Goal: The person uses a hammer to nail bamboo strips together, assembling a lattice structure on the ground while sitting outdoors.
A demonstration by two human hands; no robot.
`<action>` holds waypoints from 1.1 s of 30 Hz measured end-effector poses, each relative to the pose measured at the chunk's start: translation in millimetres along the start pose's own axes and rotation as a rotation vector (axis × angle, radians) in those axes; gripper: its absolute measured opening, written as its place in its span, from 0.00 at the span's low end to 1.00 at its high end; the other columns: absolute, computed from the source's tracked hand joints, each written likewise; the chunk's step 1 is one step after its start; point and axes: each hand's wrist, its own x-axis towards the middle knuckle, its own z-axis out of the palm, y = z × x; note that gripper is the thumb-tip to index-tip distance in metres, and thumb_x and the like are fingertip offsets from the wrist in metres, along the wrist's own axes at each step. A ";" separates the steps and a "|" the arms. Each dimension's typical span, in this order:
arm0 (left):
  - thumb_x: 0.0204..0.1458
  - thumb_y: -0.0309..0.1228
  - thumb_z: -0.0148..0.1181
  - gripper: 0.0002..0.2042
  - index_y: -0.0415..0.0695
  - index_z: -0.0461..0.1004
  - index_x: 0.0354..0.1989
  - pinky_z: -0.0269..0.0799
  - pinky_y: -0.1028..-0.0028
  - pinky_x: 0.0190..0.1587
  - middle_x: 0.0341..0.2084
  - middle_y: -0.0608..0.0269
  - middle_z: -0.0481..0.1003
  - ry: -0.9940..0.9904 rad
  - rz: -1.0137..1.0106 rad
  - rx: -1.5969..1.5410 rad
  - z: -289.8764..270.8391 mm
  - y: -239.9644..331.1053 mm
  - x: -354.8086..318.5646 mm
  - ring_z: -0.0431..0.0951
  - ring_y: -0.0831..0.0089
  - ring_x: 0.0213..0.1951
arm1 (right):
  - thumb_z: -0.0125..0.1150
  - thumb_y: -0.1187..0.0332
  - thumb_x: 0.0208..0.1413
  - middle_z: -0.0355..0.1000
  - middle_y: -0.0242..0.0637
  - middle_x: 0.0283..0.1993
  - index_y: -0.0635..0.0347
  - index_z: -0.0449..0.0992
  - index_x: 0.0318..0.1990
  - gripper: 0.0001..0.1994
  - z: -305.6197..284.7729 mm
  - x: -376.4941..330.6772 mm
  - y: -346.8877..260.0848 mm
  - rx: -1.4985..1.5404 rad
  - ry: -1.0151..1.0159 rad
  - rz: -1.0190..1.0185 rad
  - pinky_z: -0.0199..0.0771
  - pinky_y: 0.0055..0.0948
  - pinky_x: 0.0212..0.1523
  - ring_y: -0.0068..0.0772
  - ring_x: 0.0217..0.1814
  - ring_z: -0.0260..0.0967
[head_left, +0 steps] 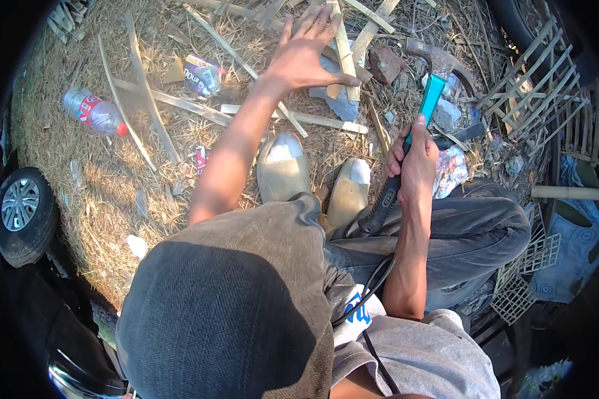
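Observation:
In my right hand [414,156] is a claw hammer [431,100] with a teal shaft and black grip. My fingers wrap round the handle, and its rusty head points away from me. My left hand [306,56] reaches far forward, palm down with the fingers spread. Its thumb sticks out across a pale bamboo slat [345,50] and seems to touch it. Beneath that hand, a flat grey piece [336,100] is partly covered. More slats cross on the dry grass around it. A reddish stone [386,64] lies between the slat and the hammer head.
A plastic bottle [94,113] and a crumpled wrapper [203,74] lie at left. Woven bamboo lattice [536,86] rises at the far right. A car wheel [25,207] stands at the left edge. A dark-handled tool [466,133] lies behind my right hand.

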 end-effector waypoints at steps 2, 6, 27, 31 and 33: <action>0.33 0.73 0.66 0.67 0.42 0.42 0.77 0.32 0.50 0.76 0.76 0.47 0.45 -0.257 -0.118 -0.028 11.0 0.7 0.2 0.43 0.50 0.76 | 0.46 0.49 0.72 0.56 0.25 0.19 0.57 0.68 0.37 0.20 -4.3 -1.9 -18.9 -0.047 -0.012 -0.049 0.53 0.20 0.14 0.17 0.14 0.53; 0.28 0.79 0.62 0.65 0.60 0.46 0.77 0.31 0.49 0.76 0.77 0.67 0.44 -0.156 -0.116 0.095 30.0 -3.3 -10.0 0.47 0.67 0.76 | 0.48 0.52 0.72 0.57 0.24 0.21 0.56 0.68 0.41 0.17 -7.7 -11.2 -37.5 -0.157 -0.058 -0.101 0.54 0.18 0.16 0.15 0.16 0.54; 0.36 0.74 0.63 0.63 0.54 0.42 0.78 0.35 0.36 0.72 0.76 0.52 0.46 -0.344 -0.209 -0.116 5.1 -1.7 -5.3 0.49 0.38 0.73 | 0.40 0.45 0.72 0.56 0.24 0.17 0.57 0.65 0.33 0.24 26.2 -5.2 -12.0 -0.339 -0.082 0.098 0.52 0.20 0.13 0.16 0.13 0.52; 0.37 0.74 0.64 0.62 0.55 0.43 0.78 0.34 0.35 0.72 0.76 0.52 0.44 -0.364 -0.213 -0.038 5.7 0.6 -5.8 0.48 0.37 0.73 | 0.36 0.45 0.73 0.57 0.24 0.17 0.59 0.67 0.34 0.26 28.6 -24.9 -47.7 -0.195 -0.066 -0.308 0.53 0.20 0.15 0.15 0.15 0.53; 0.37 0.73 0.64 0.62 0.56 0.43 0.78 0.34 0.35 0.72 0.77 0.52 0.43 -0.387 -0.224 -0.049 5.5 3.1 -2.2 0.47 0.37 0.73 | 0.36 0.43 0.72 0.57 0.26 0.18 0.59 0.66 0.36 0.26 28.9 -22.0 -31.7 -0.189 -0.068 -0.416 0.55 0.20 0.15 0.16 0.15 0.53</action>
